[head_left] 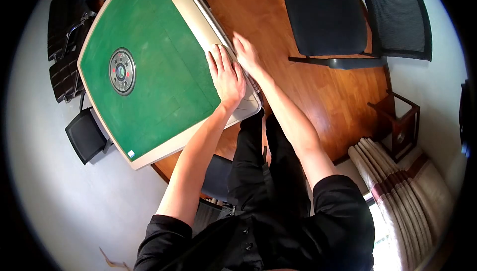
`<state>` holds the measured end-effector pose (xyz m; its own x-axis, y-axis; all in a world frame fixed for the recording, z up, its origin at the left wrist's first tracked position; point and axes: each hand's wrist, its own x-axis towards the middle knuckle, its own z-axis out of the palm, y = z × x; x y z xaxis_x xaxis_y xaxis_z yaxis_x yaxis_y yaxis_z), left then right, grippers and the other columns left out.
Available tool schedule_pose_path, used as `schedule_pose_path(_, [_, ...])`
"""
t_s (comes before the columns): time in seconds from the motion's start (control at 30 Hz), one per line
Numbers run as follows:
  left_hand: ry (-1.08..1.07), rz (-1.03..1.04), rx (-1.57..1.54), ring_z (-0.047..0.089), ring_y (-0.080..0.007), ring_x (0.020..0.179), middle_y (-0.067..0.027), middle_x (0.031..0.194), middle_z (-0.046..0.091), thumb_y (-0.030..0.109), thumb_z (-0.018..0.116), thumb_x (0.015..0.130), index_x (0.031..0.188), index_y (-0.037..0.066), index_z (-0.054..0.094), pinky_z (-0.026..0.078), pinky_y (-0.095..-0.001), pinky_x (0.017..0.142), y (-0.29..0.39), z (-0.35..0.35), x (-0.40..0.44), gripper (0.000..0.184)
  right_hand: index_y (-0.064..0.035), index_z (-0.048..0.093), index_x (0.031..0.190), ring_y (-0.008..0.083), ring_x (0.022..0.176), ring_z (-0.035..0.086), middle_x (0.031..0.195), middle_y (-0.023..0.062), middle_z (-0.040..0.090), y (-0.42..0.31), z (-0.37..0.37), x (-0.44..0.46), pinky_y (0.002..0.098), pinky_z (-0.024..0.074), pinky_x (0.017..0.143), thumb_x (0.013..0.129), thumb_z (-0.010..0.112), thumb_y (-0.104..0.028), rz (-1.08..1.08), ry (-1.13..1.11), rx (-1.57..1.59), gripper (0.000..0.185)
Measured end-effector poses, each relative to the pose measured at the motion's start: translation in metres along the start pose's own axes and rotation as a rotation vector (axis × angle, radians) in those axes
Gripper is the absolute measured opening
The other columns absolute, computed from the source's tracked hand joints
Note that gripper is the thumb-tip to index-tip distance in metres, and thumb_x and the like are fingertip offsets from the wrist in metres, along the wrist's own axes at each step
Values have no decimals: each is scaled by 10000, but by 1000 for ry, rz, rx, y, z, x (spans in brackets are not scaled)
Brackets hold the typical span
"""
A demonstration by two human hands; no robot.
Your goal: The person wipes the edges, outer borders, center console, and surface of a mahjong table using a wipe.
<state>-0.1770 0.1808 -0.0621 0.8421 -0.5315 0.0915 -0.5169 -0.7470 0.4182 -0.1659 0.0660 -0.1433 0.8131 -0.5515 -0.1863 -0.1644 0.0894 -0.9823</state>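
Note:
A mahjong table [164, 67] with a green felt top and a cream rim [191, 15] fills the upper left. In the felt sits a round dark control disc [121, 71] with small red marks. My left hand [228, 79] lies flat on the rim near the table's near right corner, its fingers stretched out and partly over the felt. Just to its right, my right hand [247, 55] rests against the outer side of the rim, fingers extended. Its thumb and palm side are hidden, and neither hand shows anything held.
A black chair [325, 15] stands on the wooden floor [318, 92] to the right. Another dark chair [87, 134] is beyond the table on the left. At lower right are a small wooden stand [401, 124] and a striped curtain [390, 181].

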Motion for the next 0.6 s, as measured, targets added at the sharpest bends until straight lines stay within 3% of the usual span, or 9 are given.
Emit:
schedule_pose_path(0.07, [-2, 14, 29, 182, -500, 1661, -329, 1739, 321, 203, 463, 1101, 1656, -120, 347, 120, -558, 1391, -1, 0, 0, 652, 73, 587, 1530, 376, 1453, 613, 1545, 279, 633, -29, 26, 49, 432, 472, 1222, 1157, 536, -347, -80, 0, 28, 564])
schedule_pose_path(0.2, [16, 35, 13, 194, -481, 1664, -335, 1728, 333, 168, 456, 1092, 1645, -124, 363, 112, -557, 1395, 0, -1, -1, 632, 80, 586, 1525, 396, 1462, 600, 1569, 292, 602, -43, 37, 81, 435, 482, 1216, 1146, 557, -350, 100, -151, 128, 575])
schedule_pose_path(0.27, [26, 39, 23, 195, -478, 1664, -333, 1728, 333, 159, 455, 1088, 1642, -129, 363, 109, -559, 1395, -2, 1, 2, 631, 83, 594, 1516, 386, 1487, 578, 1589, 287, 582, -39, 26, 70, 422, 471, 1234, 1146, 562, -335, -101, -165, -44, 559])
schedule_pose_path(0.5, [22, 57, 35, 206, -454, 1670, -317, 1719, 360, 148, 460, 1077, 1633, -140, 368, 112, -561, 1396, -4, 3, 0, 633, 71, 538, 1572, 360, 1609, 422, 1675, 282, 486, -13, -26, -49, 411, 356, 1319, 1185, 509, -258, -68, -190, 18, 509])
schedule_pose_path(0.6, [63, 76, 9, 224, -457, 1664, -316, 1712, 370, 138, 451, 1083, 1616, -162, 377, 125, -560, 1395, -1, 0, 0, 616, 22, 424, 1672, 356, 1635, 384, 1748, 254, 405, 13, -42, -116, 413, 336, 1327, 1173, 484, -198, -40, -151, 168, 549])
